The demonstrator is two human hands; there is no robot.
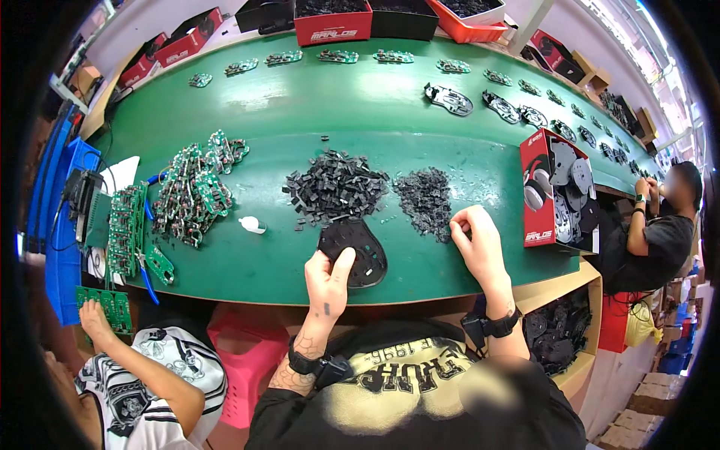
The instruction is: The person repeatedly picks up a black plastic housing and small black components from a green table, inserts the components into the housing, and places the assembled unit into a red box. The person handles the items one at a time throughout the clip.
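My left hand grips a black plastic shell with a rounded end, thumb on its inner face, at the near edge of the green table. Just beyond the shell lies a heap of black rectangular plastic pieces. To its right is a second heap of smaller dark pieces. My right hand is at the right edge of this smaller heap, its thumb and forefinger drawn together. Whatever may be between those fingertips is too small to make out.
Right of me stands a red box of plastic shells, above a cardboard carton of black parts. A white bottle and piled circuit boards lie left. A co-worker's hand touches a green board; another person sits far right.
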